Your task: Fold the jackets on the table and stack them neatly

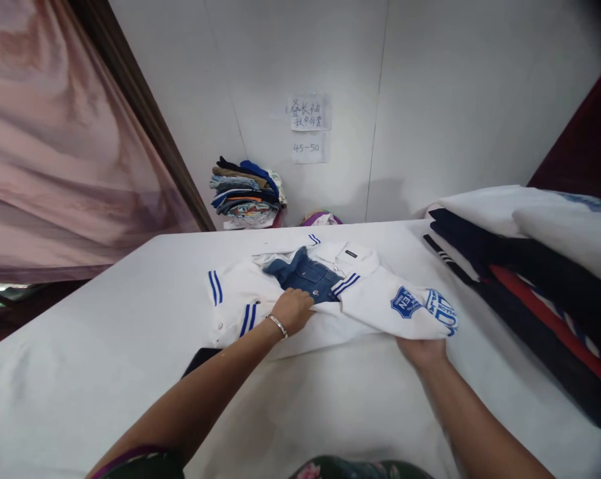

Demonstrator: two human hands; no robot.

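A white jacket (320,322) with blue stripes on its cuffs and hem lies on the white table, its collar at the far side. Blue denim (313,276) with metal buttons shows in its middle. My left hand (293,311), a bracelet at its wrist, has its fingers closed on the jacket's fabric by the lower edge of the denim. One sleeve with a blue badge (406,303) is folded inward across the front. Beneath the right side of the jacket, beside a blue printed patch, rests my right hand (424,350); the cloth hides its fingers.
Several folded garments (530,273) are piled along the right side of the table (106,346). Another clothes stack (248,193) stands beyond the far edge by the wall. Something black (201,359) lies partly under my left forearm. A pink curtain (71,133) hangs at left.
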